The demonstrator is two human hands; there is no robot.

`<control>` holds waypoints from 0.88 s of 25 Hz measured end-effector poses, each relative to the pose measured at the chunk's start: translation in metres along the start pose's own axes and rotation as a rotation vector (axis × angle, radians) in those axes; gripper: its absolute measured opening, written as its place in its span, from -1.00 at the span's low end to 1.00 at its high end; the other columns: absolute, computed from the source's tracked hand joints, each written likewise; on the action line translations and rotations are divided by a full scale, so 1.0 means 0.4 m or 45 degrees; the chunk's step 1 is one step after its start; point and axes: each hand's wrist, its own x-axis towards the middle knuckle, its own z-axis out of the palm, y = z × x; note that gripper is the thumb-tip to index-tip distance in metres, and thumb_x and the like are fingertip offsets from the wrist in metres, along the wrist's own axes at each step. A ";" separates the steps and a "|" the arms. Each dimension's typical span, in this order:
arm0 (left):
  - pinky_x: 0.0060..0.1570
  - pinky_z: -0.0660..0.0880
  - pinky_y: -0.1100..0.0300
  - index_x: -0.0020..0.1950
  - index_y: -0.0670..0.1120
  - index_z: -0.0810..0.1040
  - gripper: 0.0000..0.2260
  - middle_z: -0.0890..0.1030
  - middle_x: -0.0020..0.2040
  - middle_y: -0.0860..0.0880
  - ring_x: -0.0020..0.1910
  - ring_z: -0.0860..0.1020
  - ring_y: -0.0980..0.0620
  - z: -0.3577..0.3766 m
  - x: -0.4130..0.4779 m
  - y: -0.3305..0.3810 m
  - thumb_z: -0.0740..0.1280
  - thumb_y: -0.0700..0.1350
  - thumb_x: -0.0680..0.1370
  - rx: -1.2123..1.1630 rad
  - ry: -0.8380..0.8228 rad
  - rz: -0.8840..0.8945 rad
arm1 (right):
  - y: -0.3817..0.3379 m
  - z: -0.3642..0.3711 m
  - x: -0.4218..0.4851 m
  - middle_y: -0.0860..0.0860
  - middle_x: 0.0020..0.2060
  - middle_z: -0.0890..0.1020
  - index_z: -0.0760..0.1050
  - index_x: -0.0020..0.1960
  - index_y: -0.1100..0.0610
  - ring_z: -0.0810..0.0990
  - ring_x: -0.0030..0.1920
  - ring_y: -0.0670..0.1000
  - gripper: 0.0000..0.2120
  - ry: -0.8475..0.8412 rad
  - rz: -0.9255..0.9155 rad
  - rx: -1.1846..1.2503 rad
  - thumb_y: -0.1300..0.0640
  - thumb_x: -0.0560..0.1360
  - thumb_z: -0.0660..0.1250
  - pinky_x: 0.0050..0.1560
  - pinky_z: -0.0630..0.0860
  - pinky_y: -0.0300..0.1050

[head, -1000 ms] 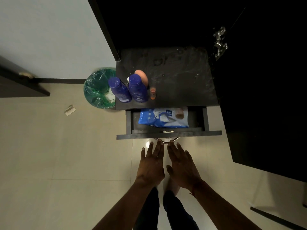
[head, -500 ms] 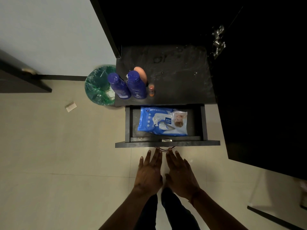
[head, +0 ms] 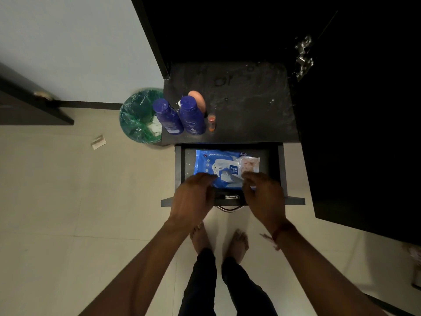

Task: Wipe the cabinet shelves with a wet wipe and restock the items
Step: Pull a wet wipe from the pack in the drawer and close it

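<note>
left hand (head: 193, 197), right hand (head: 264, 198) seen curled over near edge of wipes pack (head: 225, 165), grip cannot be told | pack laid flat in open drawer (head: 293, 201), long axis left-right, print upside down | blue bottles (head: 191, 116) stood on cabinet top (head: 250, 106) behind

This is looking like a lived-in room of a home, not a workplace. A person is standing with bare feet (head: 200, 236) on beige floor tiles (head: 57, 201). A dark cabinet (head: 250, 115) is carrying toiletries: a blue Nivea lotion bottle (head: 192, 115) and a second blue bottle (head: 168, 117). Its pulled-out drawer (head: 279, 169) is holding a pack of baby wipes (head: 223, 163). A small waste bin (head: 139, 115) lined with a green bag is sitting beside the cabinet against a pale wall (head: 68, 42), and a dark door with a round knob (head: 41, 95) is standing at the left.
</note>
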 end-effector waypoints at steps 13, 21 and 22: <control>0.21 0.50 0.07 0.43 -0.09 0.29 -0.56 0.41 0.36 -0.16 0.26 0.49 -0.10 0.146 0.142 -0.065 0.30 -0.04 0.60 0.068 -0.451 -0.115 | 0.081 0.141 0.188 0.09 0.07 0.65 0.65 0.06 0.16 0.59 0.07 0.04 -0.68 -0.465 0.030 -0.221 -0.07 0.52 0.34 0.12 0.52 -0.12; 0.23 0.48 0.14 0.38 -0.06 0.40 -0.62 0.41 0.35 -0.12 0.29 0.48 -0.07 0.146 0.128 -0.085 0.33 -0.08 0.57 0.040 -0.408 -0.089 | 0.070 0.155 0.207 0.07 0.02 0.66 0.66 0.03 0.10 0.61 0.02 0.06 -0.73 -0.595 -0.131 -0.261 -0.07 0.48 0.40 -0.04 0.47 -0.20; 0.24 0.47 0.15 0.37 -0.05 0.43 -0.63 0.39 0.36 -0.12 0.29 0.47 -0.06 0.145 0.126 -0.084 0.33 -0.10 0.56 0.039 -0.394 -0.076 | 0.067 0.155 0.211 0.06 -0.01 0.66 0.67 0.00 0.08 0.61 0.01 0.05 -0.72 -0.597 -0.152 -0.259 -0.11 0.47 0.40 -0.04 0.50 -0.17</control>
